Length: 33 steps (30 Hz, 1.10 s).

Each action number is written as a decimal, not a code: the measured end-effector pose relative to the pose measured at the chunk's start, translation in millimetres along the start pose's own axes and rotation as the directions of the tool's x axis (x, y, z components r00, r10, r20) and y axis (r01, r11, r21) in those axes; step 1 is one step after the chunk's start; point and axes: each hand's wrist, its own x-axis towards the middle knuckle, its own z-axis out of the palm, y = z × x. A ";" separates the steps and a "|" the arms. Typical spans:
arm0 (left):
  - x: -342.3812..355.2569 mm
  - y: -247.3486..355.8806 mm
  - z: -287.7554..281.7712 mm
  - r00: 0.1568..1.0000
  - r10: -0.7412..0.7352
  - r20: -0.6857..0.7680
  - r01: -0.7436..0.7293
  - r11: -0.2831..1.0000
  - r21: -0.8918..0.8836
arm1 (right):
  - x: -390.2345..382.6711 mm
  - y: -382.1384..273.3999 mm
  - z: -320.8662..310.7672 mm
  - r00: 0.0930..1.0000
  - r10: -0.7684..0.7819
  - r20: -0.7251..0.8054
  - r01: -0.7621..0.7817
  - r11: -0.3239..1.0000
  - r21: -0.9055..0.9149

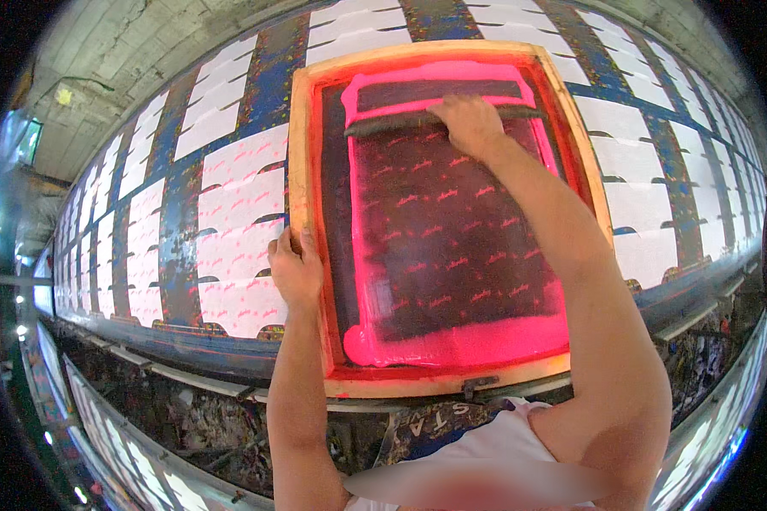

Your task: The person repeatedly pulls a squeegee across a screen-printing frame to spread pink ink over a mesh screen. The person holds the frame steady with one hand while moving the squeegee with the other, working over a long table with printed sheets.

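Observation:
A screen-printing frame (581, 132) with wooden rails lies on the long table in front of me. Its dark mesh shows rows of small pink marks. My left hand (296, 271) is closed on the frame's left rail. With my right hand (469, 123) I grip a dark squeegee (392, 125), which lies across the mesh near the far end. Bright pink ink (486, 342) is pooled in a thick band at the near end and streaked along both sides. More pink lies beyond the squeegee.
White cut sheets (626, 157) lie in rows to the right and at the far side. Left of the frame, sheets (243, 200) carry small pink prints. A rail (179, 379) runs along the table's near edge. Another table with sheets (136, 451) stands at lower left.

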 end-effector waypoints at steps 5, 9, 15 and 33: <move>-1.6 4.2 -0.6 1.000 0.000 -0.031 0.000 1.000 0.022 | 79.0 47.7 5.8 0.989 0.011 0.149 -0.021 0.998 0.063; -0.2 5.0 -0.1 0.999 0.003 -0.037 -0.003 1.000 0.011 | 101.2 66.9 19.0 0.997 -0.009 0.073 0.005 0.999 0.045; 1.6 4.2 0.6 0.999 0.018 -0.039 -0.016 0.999 0.031 | 99.9 75.2 22.6 0.993 -0.082 0.090 0.075 0.994 0.075; 5.1 -3.4 3.3 0.998 0.012 0.055 -0.016 0.996 0.089 | -165.3 -93.2 -108.0 0.948 -0.089 0.305 0.031 0.981 0.192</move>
